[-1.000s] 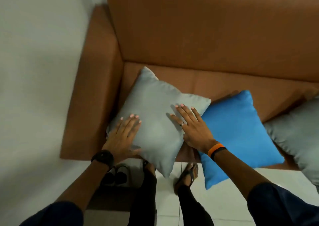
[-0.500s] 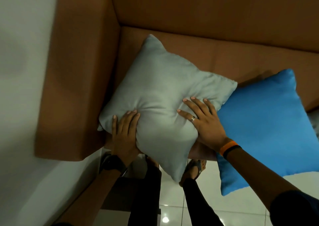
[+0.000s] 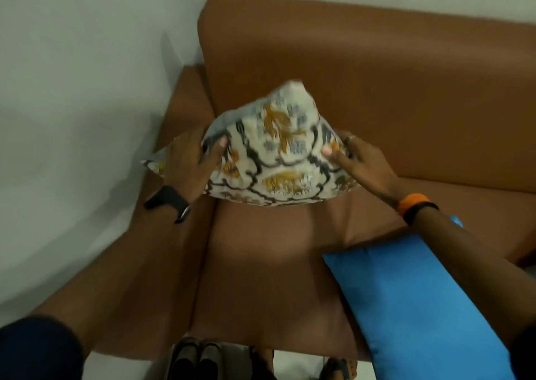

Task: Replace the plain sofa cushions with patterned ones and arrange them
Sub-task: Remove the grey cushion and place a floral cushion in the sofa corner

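Head view, looking down. Patterned cushion (image 3: 275, 150) pinched between both hands, held up over the corner of the brown sofa (image 3: 406, 103), above the seat and not touching it. Left hand (image 3: 188, 162) clamped on the left edge, thumb across the front face, fingers (image 3: 213, 151) curled around the cloth. Right hand (image 3: 362, 162) gripping the right edge the same way, thumb on the front, the other fingers hidden behind the fabric. Cushion tilted, one corner pointing up toward the backrest, bottom edge running roughly level from one set of fingers to the other; somewhat blurred. Empty seat straight below the fingers, armrest (image 3: 185, 98) just beyond the left hand, backrest just behind the cushion. Plain blue cushion (image 3: 420, 298) down and right of the right fingers, under the right forearm, overhanging the front edge of the seat. Likely next: lowering into the corner, both hands about equally near, left hand closer to the armrest side.
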